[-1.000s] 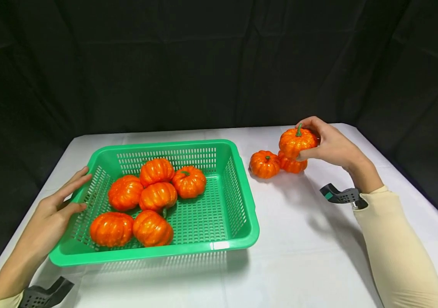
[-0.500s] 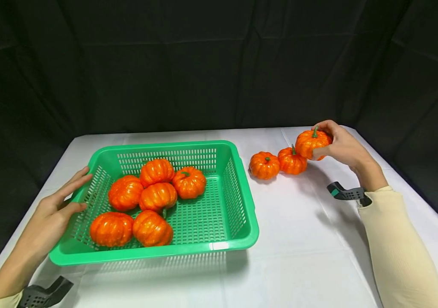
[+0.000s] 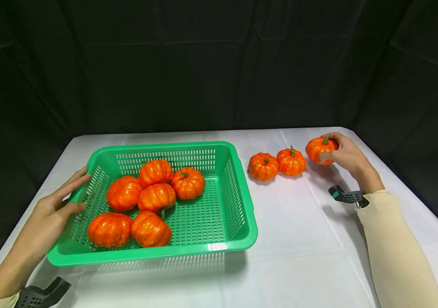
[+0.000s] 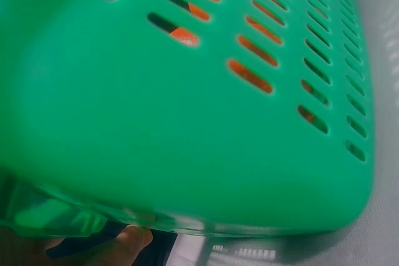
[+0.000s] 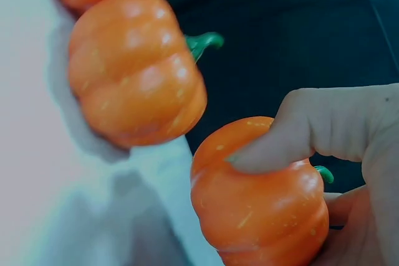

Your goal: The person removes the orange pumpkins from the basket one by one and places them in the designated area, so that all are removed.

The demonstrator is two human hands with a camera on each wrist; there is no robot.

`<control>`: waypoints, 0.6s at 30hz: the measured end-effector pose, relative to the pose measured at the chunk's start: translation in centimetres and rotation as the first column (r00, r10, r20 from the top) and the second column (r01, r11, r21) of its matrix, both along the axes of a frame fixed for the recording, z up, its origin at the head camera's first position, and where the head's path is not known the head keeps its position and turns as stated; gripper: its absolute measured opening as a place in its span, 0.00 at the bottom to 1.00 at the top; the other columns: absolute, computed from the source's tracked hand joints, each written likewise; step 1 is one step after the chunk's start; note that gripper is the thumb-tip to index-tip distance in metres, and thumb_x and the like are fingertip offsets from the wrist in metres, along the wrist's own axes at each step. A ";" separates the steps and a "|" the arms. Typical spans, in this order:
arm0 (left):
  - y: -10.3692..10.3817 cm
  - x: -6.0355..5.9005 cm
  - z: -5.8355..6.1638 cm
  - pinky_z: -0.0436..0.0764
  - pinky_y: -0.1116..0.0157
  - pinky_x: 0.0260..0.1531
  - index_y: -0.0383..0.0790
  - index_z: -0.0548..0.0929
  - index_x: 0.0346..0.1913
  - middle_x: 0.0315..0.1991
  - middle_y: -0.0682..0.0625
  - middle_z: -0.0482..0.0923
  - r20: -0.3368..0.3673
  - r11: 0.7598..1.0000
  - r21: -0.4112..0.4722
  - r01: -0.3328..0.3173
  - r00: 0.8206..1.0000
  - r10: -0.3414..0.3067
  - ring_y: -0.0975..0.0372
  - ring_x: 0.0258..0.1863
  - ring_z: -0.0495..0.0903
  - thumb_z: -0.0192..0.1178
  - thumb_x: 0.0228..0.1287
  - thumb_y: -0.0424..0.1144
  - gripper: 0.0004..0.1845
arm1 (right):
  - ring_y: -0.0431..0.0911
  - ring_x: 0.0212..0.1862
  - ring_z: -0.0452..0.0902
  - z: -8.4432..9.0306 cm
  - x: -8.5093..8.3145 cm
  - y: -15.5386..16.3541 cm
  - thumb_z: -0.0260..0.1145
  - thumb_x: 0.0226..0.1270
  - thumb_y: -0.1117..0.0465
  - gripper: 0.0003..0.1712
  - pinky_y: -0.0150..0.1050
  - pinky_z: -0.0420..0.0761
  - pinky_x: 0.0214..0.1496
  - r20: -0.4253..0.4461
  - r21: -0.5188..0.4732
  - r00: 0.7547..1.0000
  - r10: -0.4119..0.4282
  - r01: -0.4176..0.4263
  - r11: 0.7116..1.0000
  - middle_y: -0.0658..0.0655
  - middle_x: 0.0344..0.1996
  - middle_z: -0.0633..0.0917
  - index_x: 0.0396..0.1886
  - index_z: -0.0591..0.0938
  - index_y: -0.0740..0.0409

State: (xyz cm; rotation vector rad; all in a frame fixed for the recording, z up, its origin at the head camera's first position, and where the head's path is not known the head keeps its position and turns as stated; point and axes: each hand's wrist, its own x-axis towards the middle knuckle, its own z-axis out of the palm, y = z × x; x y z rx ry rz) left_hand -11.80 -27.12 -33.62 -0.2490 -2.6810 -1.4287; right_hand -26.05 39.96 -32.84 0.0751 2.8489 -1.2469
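Observation:
My right hand (image 3: 347,155) grips a small orange pumpkin (image 3: 318,150) from its right side, the thumb across the near face and its green stem upright. In the right wrist view this pumpkin (image 5: 259,197) sits close to the table, though I cannot tell whether it touches. Just left of it stand two more pumpkins, a middle one (image 3: 291,162) and a left one (image 3: 263,167), side by side. My left hand (image 3: 49,216) rests at the left rim of a green plastic basket (image 3: 153,252), fingers fairly straight. Several pumpkins (image 3: 157,196) lie inside the basket's left and middle part.
A white cloth (image 3: 292,239) covers the table. Black curtains (image 3: 219,64) hang behind it and at both sides. The basket's raised, slotted wall (image 4: 187,123) fills most of the left wrist view.
My right hand has carried its pumpkin to the right and down, from over the middle pumpkin to beside it. The left hand and basket stay nearly still.

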 end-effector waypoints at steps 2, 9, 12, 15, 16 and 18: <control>0.0 0.0 0.0 0.48 0.60 0.77 0.42 0.62 0.82 0.84 0.52 0.47 0.003 1.000 0.006 0.002 1.000 -0.002 0.48 0.81 0.44 0.50 0.78 0.29 0.32 | 0.64 0.62 0.63 -0.5 -0.2 0.4 0.69 0.62 0.64 0.45 0.50 0.72 0.63 0.016 0.014 1.000 -0.002 0.002 1.000 0.73 0.67 0.66 0.75 0.59 0.70; 0.0 0.0 0.0 0.45 0.49 0.77 0.42 0.61 0.82 0.84 0.52 0.46 0.011 1.000 0.019 0.006 1.000 -0.006 0.47 0.81 0.43 0.49 0.78 0.28 0.32 | 0.68 0.66 0.60 -1.4 -0.5 0.6 0.71 0.62 0.63 0.49 0.63 0.66 0.71 0.100 0.013 0.994 0.032 -0.033 0.999 0.75 0.70 0.63 0.77 0.56 0.71; 0.0 0.0 0.0 0.46 0.49 0.77 0.42 0.61 0.82 0.84 0.52 0.47 0.008 1.000 0.010 0.004 1.000 -0.004 0.47 0.81 0.43 0.49 0.78 0.28 0.32 | 0.69 0.67 0.59 -1.8 -0.5 0.6 0.72 0.62 0.64 0.51 0.65 0.64 0.73 0.127 0.013 0.990 0.056 -0.059 0.998 0.76 0.71 0.61 0.77 0.54 0.72; 0.0 0.0 0.0 0.46 0.46 0.77 0.43 0.61 0.82 0.84 0.51 0.46 0.008 1.000 0.005 0.003 1.000 -0.003 0.47 0.81 0.43 0.49 0.78 0.28 0.32 | 0.70 0.67 0.59 -1.9 -0.6 0.7 0.73 0.63 0.63 0.51 0.66 0.63 0.73 0.129 0.021 0.989 0.076 -0.080 0.997 0.76 0.70 0.62 0.77 0.54 0.73; 0.0 0.0 0.0 0.46 0.46 0.77 0.42 0.61 0.82 0.84 0.51 0.46 0.007 1.000 0.005 0.003 1.000 -0.003 0.46 0.81 0.43 0.49 0.78 0.28 0.32 | 0.69 0.67 0.59 -2.0 -0.6 0.7 0.73 0.63 0.63 0.50 0.66 0.63 0.73 0.127 0.022 0.988 0.082 -0.085 0.996 0.76 0.70 0.62 0.77 0.55 0.72; 0.0 0.0 0.0 0.45 0.44 0.76 0.42 0.61 0.82 0.84 0.51 0.46 0.008 1.000 0.007 0.002 1.000 -0.002 0.46 0.81 0.43 0.49 0.78 0.28 0.32 | 0.69 0.66 0.60 -2.0 -0.6 0.8 0.73 0.63 0.62 0.50 0.66 0.63 0.73 0.121 0.028 0.988 0.097 -0.101 0.995 0.76 0.69 0.63 0.76 0.55 0.72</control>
